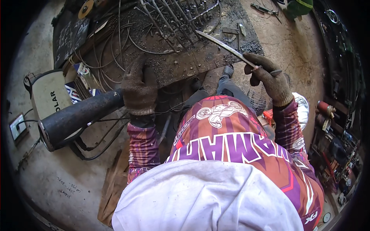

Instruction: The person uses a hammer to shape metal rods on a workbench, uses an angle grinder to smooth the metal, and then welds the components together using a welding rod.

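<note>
Counted: one tabletop [202, 61]. Gloved grips, two: left grip [139, 86] by its near edge, right grip [270, 77] off its near right corner. Pale metal stick [223, 46], one, tip over it. Dark rods [169, 25] on it: many, overlapping, exact tally not readable. Left of it: one thick dark pipe [83, 115], one pale machine case [48, 92]; cables [81, 145], several, too tangled for a total. Toward its far left: one tan disc [86, 7]. Well right of it: one red canister [325, 107].
</note>
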Demonstrator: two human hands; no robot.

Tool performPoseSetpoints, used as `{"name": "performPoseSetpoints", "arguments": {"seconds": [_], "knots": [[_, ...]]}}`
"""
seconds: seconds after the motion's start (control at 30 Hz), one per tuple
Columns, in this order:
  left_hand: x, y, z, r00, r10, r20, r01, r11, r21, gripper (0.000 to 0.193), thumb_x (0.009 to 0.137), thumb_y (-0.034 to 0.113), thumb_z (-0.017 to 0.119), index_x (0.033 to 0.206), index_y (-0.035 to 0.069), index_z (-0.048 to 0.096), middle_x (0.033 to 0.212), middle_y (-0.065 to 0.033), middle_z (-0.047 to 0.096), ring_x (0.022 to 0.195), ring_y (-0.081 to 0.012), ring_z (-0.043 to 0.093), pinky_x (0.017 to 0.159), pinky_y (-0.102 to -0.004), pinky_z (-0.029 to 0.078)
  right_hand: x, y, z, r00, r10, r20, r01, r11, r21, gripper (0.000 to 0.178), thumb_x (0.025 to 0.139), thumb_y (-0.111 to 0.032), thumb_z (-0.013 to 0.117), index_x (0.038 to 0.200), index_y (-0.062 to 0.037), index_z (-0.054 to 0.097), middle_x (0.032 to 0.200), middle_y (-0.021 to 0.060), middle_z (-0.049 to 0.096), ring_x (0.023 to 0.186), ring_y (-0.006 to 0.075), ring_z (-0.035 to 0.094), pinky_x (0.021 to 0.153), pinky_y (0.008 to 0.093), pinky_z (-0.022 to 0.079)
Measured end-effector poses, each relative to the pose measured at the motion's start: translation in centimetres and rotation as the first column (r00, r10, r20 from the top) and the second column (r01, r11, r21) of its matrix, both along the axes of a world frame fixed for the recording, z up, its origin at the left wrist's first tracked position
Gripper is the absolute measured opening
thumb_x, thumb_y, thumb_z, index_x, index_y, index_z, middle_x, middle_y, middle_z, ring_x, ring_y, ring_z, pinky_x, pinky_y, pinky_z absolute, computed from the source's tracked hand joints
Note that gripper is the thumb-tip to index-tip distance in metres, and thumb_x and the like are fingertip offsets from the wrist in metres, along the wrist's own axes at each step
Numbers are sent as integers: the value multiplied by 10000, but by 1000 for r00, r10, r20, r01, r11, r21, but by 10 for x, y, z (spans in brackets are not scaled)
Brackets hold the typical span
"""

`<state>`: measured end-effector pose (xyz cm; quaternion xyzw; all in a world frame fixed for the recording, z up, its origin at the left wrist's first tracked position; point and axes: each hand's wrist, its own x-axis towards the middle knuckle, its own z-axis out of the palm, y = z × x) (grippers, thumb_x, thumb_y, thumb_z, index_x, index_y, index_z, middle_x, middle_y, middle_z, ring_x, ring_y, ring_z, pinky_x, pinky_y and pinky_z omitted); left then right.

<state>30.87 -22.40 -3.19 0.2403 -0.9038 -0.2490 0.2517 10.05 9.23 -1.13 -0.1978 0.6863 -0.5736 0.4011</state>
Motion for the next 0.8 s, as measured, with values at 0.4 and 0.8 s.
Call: {"name": "performPoseSetpoints", "arguments": {"seconds": [0.4,0.8], "knots": [[-6,-4,-17,1000,-18,8,19,991,-133,287,904,92,655,1175,36,728,1075,-189,747,957,-368,722,872,-452,554,4,-15,-13,1000,18,15,-18,1000,-3,402,1048,-166,571,1437,-69,593,1050,40,721,771,77,620,721,236,539],[-6,-6,-18,998,-57,24,60,982,-180,238,911,111,662,1121,38,746,1078,-181,752,969,-371,722,873,-447,555,40,-26,-27,992,-51,112,58,997,-57,441,1045,-104,561,1482,-52,540,1101,51,690,819,97,633,749,258,547]]}}
